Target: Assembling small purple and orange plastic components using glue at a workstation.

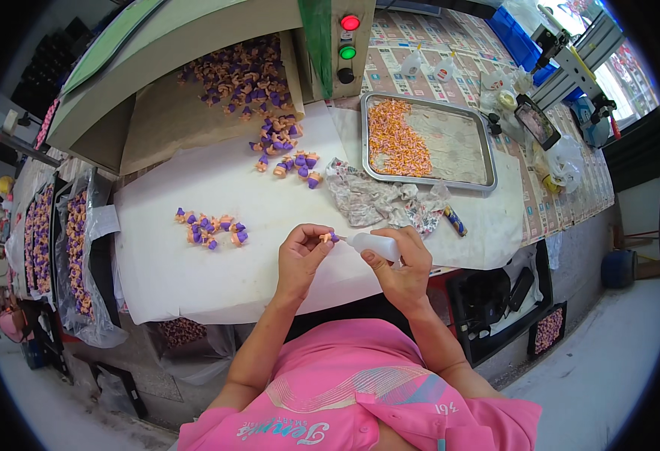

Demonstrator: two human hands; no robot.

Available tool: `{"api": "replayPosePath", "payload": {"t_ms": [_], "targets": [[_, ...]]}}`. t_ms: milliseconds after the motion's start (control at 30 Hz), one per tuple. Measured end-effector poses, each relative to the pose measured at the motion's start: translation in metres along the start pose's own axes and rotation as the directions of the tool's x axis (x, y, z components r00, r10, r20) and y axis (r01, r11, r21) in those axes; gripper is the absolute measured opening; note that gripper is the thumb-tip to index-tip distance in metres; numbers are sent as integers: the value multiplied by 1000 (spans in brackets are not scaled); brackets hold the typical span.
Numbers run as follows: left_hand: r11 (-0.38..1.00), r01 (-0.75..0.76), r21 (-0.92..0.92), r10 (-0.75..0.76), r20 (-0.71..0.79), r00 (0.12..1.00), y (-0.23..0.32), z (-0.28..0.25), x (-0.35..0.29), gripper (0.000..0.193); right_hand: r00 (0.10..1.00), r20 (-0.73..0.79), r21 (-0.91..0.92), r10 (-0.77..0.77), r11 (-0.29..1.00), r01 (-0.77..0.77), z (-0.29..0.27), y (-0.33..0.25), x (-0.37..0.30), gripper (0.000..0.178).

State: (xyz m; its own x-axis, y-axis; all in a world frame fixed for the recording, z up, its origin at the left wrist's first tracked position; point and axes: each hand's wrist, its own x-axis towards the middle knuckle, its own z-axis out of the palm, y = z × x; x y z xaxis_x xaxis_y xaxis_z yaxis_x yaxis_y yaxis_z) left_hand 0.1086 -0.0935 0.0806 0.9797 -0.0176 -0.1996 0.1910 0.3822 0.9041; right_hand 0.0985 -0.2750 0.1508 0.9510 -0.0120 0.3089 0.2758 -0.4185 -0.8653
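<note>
Between the thumb and fingers of my left hand (300, 259) is a small peach-and-purple plastic figure (330, 237). My right hand (405, 263) is wrapped round a white squeeze bottle (375, 246), tilted so that its thin nozzle points at the figure; whether the tip touches it, I cannot tell. On the white sheet (157, 278) to the left lies a loose group of similar figures (211, 229). Farther back, more figures (281, 135) trail out from a large pile (240, 75) under the machine's hood.
A metal tray (428, 179) holding small orange pieces (394, 139) stands at the back right. Nearer are a crumpled cloth (371, 195) and a dark tube (455, 221). The machine (195, 30) with red and green lights rises behind. Filled trays (78, 255) stand at left, a phone (537, 122) at right.
</note>
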Motion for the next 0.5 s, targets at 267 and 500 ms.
{"api": "replayPosePath", "payload": {"t_ms": [267, 500], "targets": [[1000, 9, 6, -9, 2, 1000, 1, 3, 0, 22, 1000, -16, 25, 14, 1000, -14, -3, 2, 1, 31], [1000, 1, 5, -1, 3, 1000, -2, 9, 1, 21, 986, -166, -16, 20, 1000, -23, 6, 33, 1, 29]]}}
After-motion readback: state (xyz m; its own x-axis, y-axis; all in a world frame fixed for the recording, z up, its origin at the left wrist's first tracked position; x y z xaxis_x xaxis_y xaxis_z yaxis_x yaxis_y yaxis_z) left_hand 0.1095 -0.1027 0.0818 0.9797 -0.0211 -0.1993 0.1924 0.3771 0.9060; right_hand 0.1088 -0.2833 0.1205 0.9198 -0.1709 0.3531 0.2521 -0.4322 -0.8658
